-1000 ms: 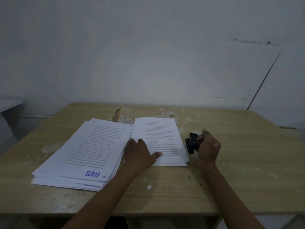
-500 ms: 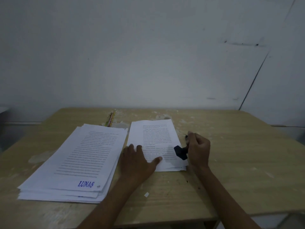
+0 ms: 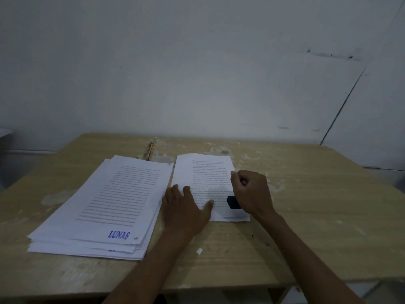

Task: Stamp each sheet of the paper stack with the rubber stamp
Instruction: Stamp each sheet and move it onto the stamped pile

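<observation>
Pressing the rubber stamp (image 3: 232, 202) onto the lower right of the top sheet.

Nearest, the left hand (image 3: 186, 210) lies flat at 6 o'clock of the small paper stack (image 3: 202, 172), fingers spread, pinning thin, slippery sheets that would likely slide or crease otherwise. At 4 o'clock of that stack, the right hand (image 3: 252, 194) is clenched around the stamp from above; the hard little block probably suits a fist grip with a straight downward push. At 9 o'clock lies the stamped pile (image 3: 103, 205), marked LUNAS (image 3: 119, 234). Bare table (image 3: 317, 205) opens toward 3 o'clock, its near edge close to the forearms. Farther back, pencils (image 3: 150, 150) rest at 12 o'clock of the pile.
</observation>
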